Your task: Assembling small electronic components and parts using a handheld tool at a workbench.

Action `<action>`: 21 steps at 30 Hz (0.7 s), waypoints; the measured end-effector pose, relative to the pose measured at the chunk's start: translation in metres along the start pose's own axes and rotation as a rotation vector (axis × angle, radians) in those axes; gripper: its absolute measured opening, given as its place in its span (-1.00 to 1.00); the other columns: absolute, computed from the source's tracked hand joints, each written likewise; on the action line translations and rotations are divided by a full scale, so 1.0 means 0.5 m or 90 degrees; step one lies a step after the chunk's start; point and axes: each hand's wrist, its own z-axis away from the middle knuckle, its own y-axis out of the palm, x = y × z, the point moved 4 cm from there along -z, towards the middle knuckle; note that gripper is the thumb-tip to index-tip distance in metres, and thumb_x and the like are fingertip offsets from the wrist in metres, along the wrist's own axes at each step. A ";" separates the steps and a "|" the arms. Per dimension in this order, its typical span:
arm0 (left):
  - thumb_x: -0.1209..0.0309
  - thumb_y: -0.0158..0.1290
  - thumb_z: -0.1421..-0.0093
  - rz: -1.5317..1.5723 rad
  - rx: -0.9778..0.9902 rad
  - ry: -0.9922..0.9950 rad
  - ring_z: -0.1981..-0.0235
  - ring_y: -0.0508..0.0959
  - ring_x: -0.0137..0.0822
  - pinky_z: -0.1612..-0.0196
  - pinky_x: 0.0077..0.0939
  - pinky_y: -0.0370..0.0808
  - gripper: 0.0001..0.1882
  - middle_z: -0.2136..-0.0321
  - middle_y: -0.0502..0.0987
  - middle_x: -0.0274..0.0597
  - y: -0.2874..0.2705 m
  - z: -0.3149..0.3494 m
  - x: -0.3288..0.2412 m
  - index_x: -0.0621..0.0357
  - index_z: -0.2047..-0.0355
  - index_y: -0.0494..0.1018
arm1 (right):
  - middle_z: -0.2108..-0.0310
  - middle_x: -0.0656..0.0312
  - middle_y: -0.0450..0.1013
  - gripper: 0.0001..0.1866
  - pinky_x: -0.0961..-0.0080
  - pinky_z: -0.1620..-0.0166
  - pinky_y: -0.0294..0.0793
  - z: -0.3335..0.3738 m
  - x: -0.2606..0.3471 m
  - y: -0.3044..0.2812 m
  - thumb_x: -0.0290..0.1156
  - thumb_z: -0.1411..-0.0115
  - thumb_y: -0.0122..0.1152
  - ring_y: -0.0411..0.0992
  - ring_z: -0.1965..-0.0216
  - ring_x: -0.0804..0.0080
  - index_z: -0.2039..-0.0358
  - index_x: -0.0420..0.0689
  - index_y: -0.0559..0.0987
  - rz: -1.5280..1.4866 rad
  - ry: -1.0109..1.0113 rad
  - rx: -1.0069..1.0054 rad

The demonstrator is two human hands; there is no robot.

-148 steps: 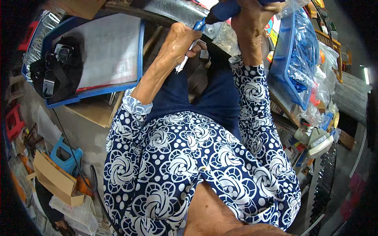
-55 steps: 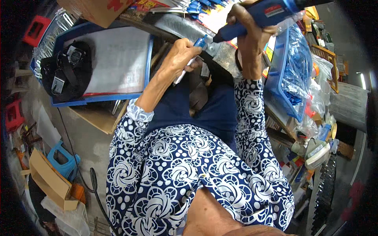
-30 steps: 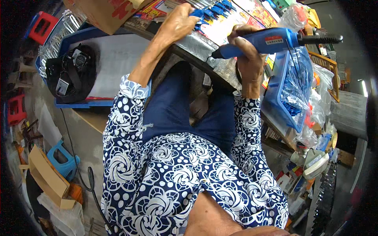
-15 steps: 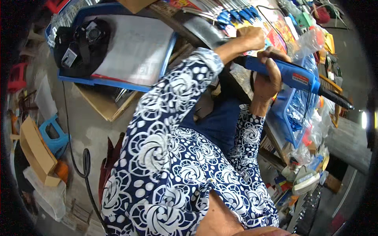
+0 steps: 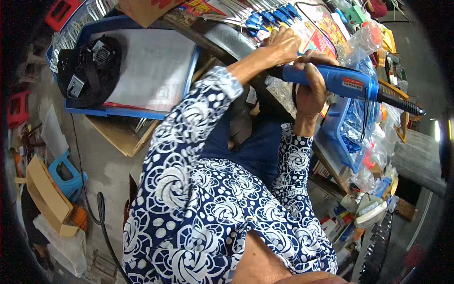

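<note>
My right hand [image 5: 312, 87] is wrapped round a blue corded power tool [image 5: 343, 84]. The tool lies nearly level, its black nose pointing left and its black cord sleeve sticking out to the right. My left hand [image 5: 283, 46] is closed just beyond the tool's nose, over the cluttered worktop. Its fingers are bent together, and whatever they grip is hidden. Several thin metal rods with blue ends [image 5: 279, 16] lie just past the left fingertips. Under the hands spreads a colourful printed sheet [image 5: 314, 42].
At left, a blue tray [image 5: 137, 113] holds a white sheet and a black strapped item [image 5: 90, 71]. A blue bin [image 5: 338, 137] with plastic-wrapped contents stands right of the tool. On the floor are a blue stool [image 5: 68, 175], a cardboard box [image 5: 47, 194] and a black cable [image 5: 100, 208].
My left hand has shifted left, away from the tool and closer to the blue-ended rods. The right hand keeps its grip on the tool. The whole view has shifted slightly.
</note>
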 end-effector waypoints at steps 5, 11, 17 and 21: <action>0.50 -0.03 0.11 -0.139 -0.335 0.170 0.40 0.45 -0.16 0.28 -0.30 0.39 -0.84 0.50 0.46 0.01 -0.087 0.053 0.026 0.28 0.47 0.45 | 0.40 0.04 0.34 -0.76 0.50 0.27 0.34 -0.011 0.009 -0.021 -0.67 0.08 0.03 0.33 0.43 0.39 0.32 -0.29 0.35 0.039 0.004 0.011; 0.48 -0.13 0.06 -0.153 -0.231 -0.039 0.25 0.39 0.03 0.23 -0.19 0.38 -0.66 0.30 0.35 0.12 -0.103 0.094 0.111 0.25 0.21 0.28 | 0.49 0.14 0.36 -0.76 0.59 0.37 0.38 -0.018 0.002 -0.022 -0.68 0.15 0.10 0.35 0.51 0.48 0.39 -0.28 0.37 -0.013 0.027 -0.021; 0.51 -0.21 0.01 -0.123 -0.231 0.002 0.27 0.38 0.06 0.21 -0.16 0.35 -0.70 0.33 0.36 0.17 -0.086 0.092 0.124 0.31 0.22 0.28 | 0.47 0.14 0.34 -0.77 0.58 0.36 0.35 -0.018 -0.020 -0.039 -0.63 0.08 0.09 0.35 0.52 0.48 0.34 -0.30 0.35 0.100 0.013 0.014; 0.50 -0.19 0.00 -0.181 -0.376 0.169 0.27 0.38 0.07 0.20 -0.16 0.34 -0.65 0.35 0.35 0.17 -0.059 0.101 0.144 0.28 0.14 0.25 | 0.53 0.13 0.35 -0.82 0.55 0.41 0.36 -0.022 -0.033 -0.058 -0.59 0.05 0.10 0.36 0.54 0.46 0.39 -0.33 0.38 0.145 -0.012 -0.003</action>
